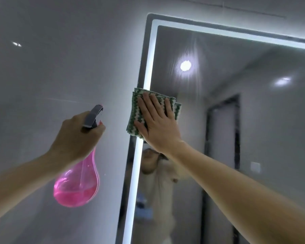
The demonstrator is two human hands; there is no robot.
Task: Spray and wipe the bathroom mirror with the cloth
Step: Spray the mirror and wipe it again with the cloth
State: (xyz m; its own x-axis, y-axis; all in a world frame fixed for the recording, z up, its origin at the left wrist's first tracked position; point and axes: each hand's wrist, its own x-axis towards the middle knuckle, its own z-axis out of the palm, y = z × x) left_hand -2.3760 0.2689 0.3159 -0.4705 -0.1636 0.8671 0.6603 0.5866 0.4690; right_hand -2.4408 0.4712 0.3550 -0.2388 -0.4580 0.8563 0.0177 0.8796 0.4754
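The mirror (236,120) fills the right half of the view, framed by a lit white strip along its left and top edges. My right hand (157,124) lies flat, fingers spread, pressing a folded green-and-white cloth (136,111) against the glass at the mirror's left edge, over the light strip. My left hand (77,136) grips the neck of a pink translucent spray bottle (77,184) with a grey trigger head, held in the air left of the mirror. Pink liquid sits in the bottle's bottom.
A grey glossy wall (51,67) lies left of the mirror. The glass reflects ceiling lights, a dark door frame (222,131) and the person's torso below my right hand. Faint vertical streaks show on the glass near the upper light reflection.
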